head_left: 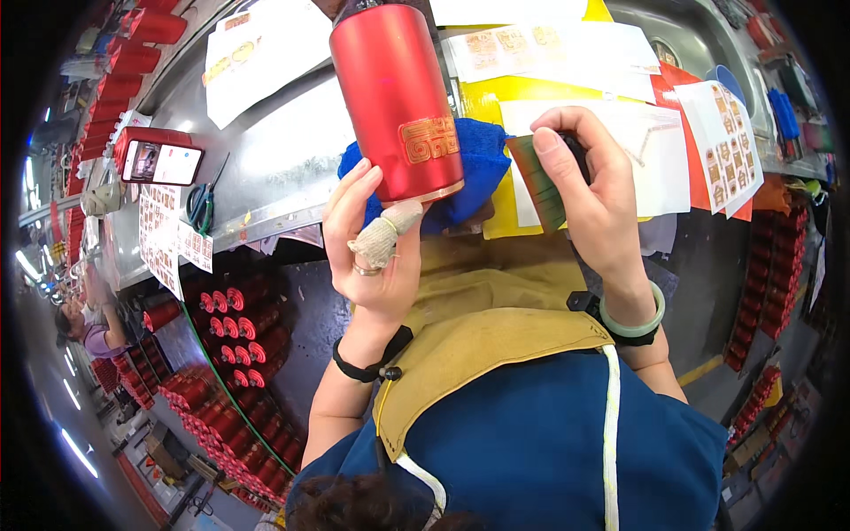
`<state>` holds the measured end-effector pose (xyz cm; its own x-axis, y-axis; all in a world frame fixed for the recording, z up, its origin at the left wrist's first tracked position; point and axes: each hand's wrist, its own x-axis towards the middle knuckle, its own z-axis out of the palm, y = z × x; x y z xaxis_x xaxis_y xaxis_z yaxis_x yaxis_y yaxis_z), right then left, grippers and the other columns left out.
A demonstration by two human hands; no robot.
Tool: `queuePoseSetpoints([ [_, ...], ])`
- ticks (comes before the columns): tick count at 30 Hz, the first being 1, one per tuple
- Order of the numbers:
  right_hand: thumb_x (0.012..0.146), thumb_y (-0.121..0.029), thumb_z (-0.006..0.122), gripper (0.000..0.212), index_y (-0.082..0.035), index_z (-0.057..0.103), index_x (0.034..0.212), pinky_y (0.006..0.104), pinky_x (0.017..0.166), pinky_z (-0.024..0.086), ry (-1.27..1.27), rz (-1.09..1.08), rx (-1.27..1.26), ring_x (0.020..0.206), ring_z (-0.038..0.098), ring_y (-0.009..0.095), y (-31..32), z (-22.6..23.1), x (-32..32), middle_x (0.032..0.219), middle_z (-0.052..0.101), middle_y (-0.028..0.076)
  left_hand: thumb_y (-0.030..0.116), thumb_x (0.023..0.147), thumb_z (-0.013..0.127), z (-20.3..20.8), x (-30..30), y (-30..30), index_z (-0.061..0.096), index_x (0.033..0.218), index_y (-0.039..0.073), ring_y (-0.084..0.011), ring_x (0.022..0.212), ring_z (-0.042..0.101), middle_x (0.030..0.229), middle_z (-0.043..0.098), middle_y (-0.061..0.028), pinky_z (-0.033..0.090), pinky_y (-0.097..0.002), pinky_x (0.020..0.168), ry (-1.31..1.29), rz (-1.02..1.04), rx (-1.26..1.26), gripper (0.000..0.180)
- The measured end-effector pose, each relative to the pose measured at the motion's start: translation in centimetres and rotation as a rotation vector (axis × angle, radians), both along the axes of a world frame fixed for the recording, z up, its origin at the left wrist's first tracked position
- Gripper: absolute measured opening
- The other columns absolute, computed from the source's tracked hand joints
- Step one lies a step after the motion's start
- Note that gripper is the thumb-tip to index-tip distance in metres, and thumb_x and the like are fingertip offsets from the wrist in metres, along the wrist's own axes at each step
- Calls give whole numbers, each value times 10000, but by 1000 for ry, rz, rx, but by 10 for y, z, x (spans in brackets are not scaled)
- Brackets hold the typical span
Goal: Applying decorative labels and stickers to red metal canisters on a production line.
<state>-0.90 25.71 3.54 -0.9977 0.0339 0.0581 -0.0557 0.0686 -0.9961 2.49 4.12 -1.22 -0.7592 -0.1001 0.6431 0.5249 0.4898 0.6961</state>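
Observation:
A red metal cylinder (394, 97) with a gold emblem on its lower side leans, tilted, over the bench. My left hand (376, 265) supports its bottom end, fingers curled against the rim; a beige cloth cover wraps one fingertip and a ring shows. Under the cylinder lies a bunched blue cloth (482, 164). To its right, my right hand (598, 195) pinches a flat green-brown blade-like piece (538, 186) with a dark part behind the fingers; its exact kind I cannot tell. This piece is apart from the cylinder.
White sheets with gold emblems (549, 49) and a yellow sheet (496, 93) cover the bench. Further left are a phone (162, 163) showing a lit screen and green-handled scissors (202, 205). Stacked red cylinders (235, 425) stand below left. A person (96, 332) is in the left background.

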Motion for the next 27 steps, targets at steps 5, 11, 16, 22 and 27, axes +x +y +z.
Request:
queuePoseSetpoints([
  [5, 966, -146, 703, 197, 15, 648, 1065, 298, 803, 527, -143, 85, 12, 887, 660, 128, -6, 9, 6, 934, 706, 81, -119, 778, 830, 8, -4, -2, 607, 1281, -54, -311, 1266, 602, 1310, 608, -160, 521, -489, 1110, -21, 12, -98, 554],
  [11, 887, -239, 788, 381, 23, 632, 1115, 354, 887, 524, -197, 230, 97, 971, 689, 251, -25, 1, 5, 1040, 709, 168, -131, 786, 813, 3, -6, -2, 620, 1253, -83, -327, 1261, 600, 1285, 609, -185, 546, -493, 1082, 28, -4, -110, 508],
  [16, 902, -273, 767, 417, 27, 620, 1151, 366, 944, 512, -285, 257, 76, 1031, 680, 264, -28, -11, 1, 1069, 708, 181, -134, 787, 810, -3, -7, -3, 619, 1250, -94, -342, 1257, 598, 1280, 606, -195, 573, -498, 1049, 39, -2, -54, 503],
  [22, 911, -288, 758, 419, 34, 627, 1145, 379, 954, 515, -319, 317, 104, 1051, 685, 286, -28, -3, 0, 1080, 714, 197, -132, 779, 817, -4, -4, -3, 630, 1240, -87, -338, 1249, 601, 1278, 615, -173, 591, -494, 1022, -15, 19, 1, 499],
  [27, 934, -227, 776, 259, -64, 596, 1025, 213, 622, 359, -365, 302, 27, 712, 408, 17, -31, -6, -2, 788, 468, -70, -99, 768, 846, -4, -6, -3, 631, 1236, -73, -329, 1246, 604, 1278, 619, -164, 579, -480, 1033, -9, 23, -68, 515],
])
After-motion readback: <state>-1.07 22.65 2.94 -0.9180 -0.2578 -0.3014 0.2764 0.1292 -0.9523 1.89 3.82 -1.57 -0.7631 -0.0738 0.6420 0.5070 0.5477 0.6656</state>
